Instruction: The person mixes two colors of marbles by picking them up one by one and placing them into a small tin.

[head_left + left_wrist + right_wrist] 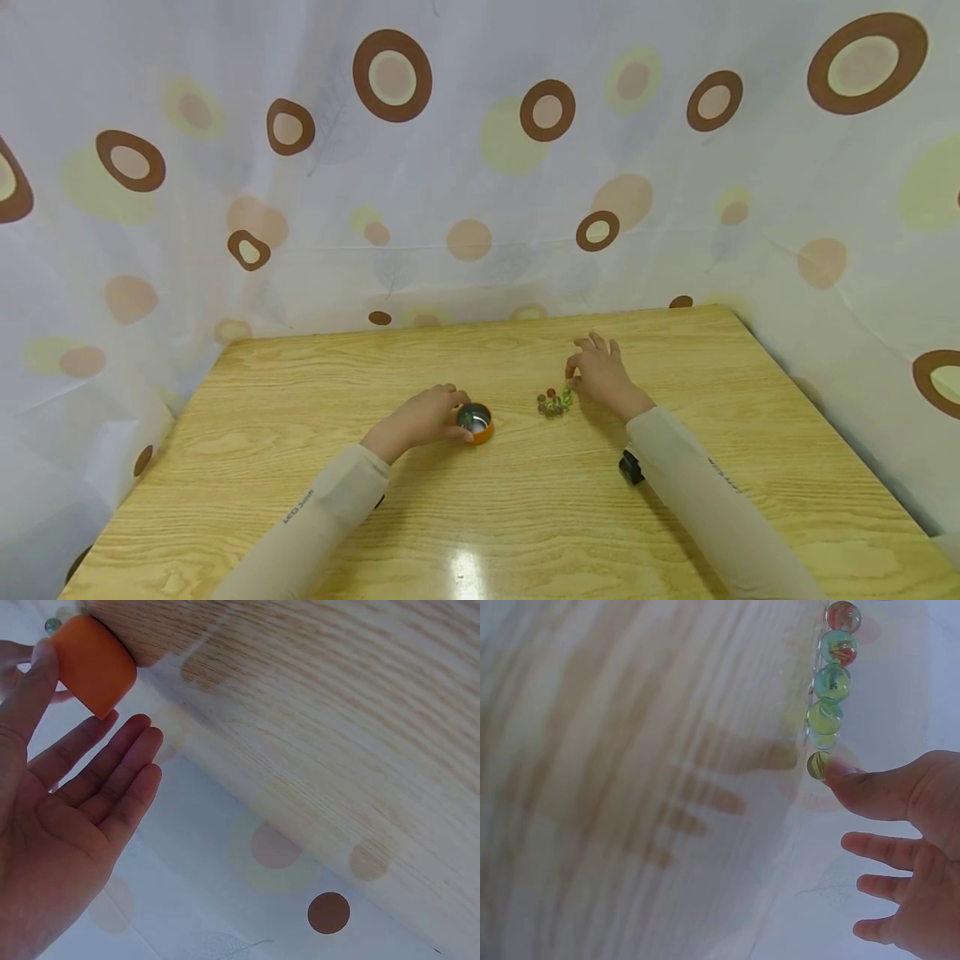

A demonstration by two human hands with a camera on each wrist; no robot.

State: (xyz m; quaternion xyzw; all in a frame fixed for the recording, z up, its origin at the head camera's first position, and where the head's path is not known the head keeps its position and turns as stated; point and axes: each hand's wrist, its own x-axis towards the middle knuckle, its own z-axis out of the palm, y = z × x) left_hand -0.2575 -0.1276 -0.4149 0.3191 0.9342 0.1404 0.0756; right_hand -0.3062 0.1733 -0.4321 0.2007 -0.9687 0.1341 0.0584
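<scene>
My left hand [427, 417] holds a small orange bowl [485, 434] at its left side, with the thumb at the near edge and fingers at the far edge. Inside, the bowl is shiny metal with something greenish at its left. In the left wrist view the bowl's smooth orange wall [97, 664] lies by the thumb, and the other fingers spread loosely. A cluster of glass marbles [555, 408] lies right of the bowl. At its right edge my right hand [603, 379] pinches a yellow-green marble [817, 766] with thumb and forefinger; its other fingers stand apart.
The wooden table [525, 517] has its far edge against a patterned curtain [465, 167], which also hangs at both sides. A black wrist device [632, 467] shows under the right sleeve. Several other marbles, one reddish [844, 616], line up in the right wrist view.
</scene>
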